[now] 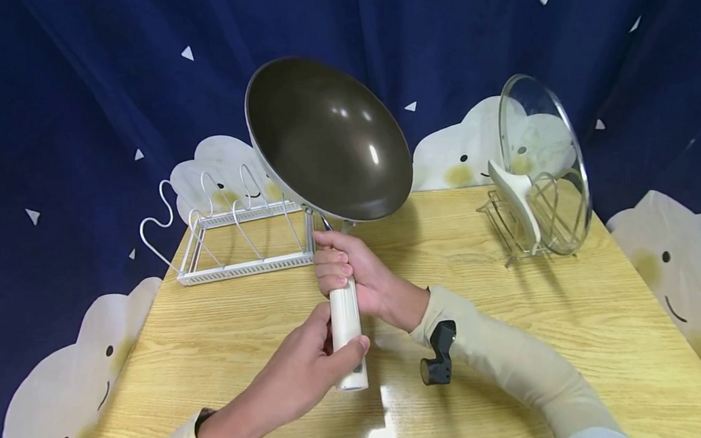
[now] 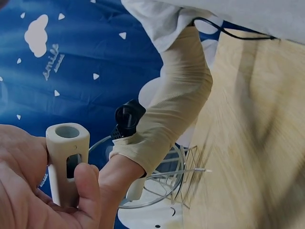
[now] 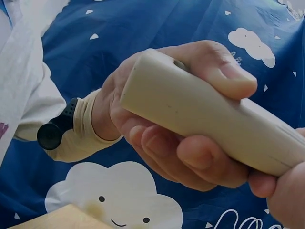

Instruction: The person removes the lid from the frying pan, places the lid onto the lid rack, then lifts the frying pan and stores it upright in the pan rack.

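Observation:
A wok with a dark inside and a pale rim is held up tilted above the table, its inside facing me. Near the pan, my right hand grips the white handle, fingers wrapped round it. Lower down, my left hand holds the handle's end, thumb on one side. In the right wrist view, the fingers of the left hand curl under the handle. The left wrist view shows the handle's hollow end and a slot beside the thumb.
A white wire rack stands at the back left, just behind and beside the wok. At the back right, a smaller wire stand holds a glass lid and a white spatula-like utensil. A dark blue curtain hangs behind the wooden table.

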